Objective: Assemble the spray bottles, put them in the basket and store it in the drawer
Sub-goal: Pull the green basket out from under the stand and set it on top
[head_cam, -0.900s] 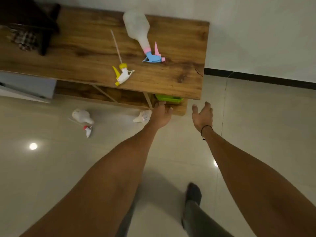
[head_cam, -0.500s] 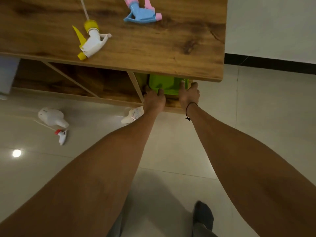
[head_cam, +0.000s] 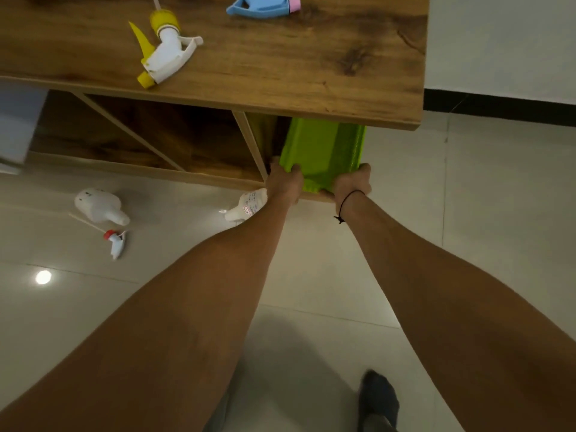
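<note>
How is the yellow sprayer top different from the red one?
The yellow sprayer top lies up on the wooden table; the red sprayer top lies down on the tiled floor. The yellow one has a yellow collar, trigger and nozzle; the red one has a red collar. The yellow one looks far bigger, being nearer the camera. Both have white bodies, a thin tube, and no bottle attached.

The tabletop (head_cam: 280, 73) hides the green basket's (head_cam: 321, 148) far end; the blue trigger head (head_cam: 258, 7) is cropped.
</note>
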Available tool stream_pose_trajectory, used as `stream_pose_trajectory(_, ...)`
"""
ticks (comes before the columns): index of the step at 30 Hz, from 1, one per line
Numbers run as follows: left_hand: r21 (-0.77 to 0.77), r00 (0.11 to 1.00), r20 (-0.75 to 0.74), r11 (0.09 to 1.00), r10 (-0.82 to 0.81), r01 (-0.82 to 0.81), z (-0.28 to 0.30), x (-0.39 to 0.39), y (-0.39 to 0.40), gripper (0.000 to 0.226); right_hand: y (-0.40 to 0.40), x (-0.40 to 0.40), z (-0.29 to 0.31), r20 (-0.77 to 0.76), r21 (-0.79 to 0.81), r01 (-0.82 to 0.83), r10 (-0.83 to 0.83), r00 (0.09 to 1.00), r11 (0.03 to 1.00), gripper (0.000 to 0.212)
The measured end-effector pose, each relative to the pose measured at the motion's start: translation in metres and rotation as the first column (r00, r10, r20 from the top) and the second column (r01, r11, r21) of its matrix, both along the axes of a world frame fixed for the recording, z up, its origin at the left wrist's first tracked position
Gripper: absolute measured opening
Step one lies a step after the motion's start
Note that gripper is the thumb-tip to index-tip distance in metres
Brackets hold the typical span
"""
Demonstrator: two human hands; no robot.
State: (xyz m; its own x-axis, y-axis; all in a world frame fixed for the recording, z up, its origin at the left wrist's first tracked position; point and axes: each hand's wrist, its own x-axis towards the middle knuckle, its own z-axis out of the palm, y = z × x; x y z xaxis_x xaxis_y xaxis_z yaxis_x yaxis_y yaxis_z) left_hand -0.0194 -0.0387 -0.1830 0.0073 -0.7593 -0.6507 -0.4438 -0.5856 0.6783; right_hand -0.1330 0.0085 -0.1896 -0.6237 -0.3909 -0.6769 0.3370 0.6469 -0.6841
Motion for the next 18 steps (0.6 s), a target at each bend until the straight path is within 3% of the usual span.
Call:
stream_pose_trajectory(2,0.073,0.993,-0.100,0.996,0.059,-0.052,0.012,0.008,0.022,0.050,0.026,0.008,0.017,0.076,-0.018,0.146,-0.144,0.987,0.989,0.036)
stream_pose_trajectory(6,0.203,0.980,-0.176,0.977,0.094,-0.058,0.043,0.012,0.069,0.051,0.080,0.006,0.060,0.184,0.056,0.170,-0.178,0.967,0.984,0.033)
stream_pose_trajectory(12,0.225,0.982,-0.187,0.974,0.038,0.005,0.116,0.003,0.129,0.049,0.148,-0.018,0.141,0.212,0.141,0.150,-0.178,0.961,0.979,0.042)
stream_pose_trajectory(18,0.218,0.978,-0.208,0.973,-0.032,0.078,0.228,-0.009,0.177,0.047,0.200,-0.031,0.260,0.199,0.187,0.171,-0.208,0.958,0.967,0.043)
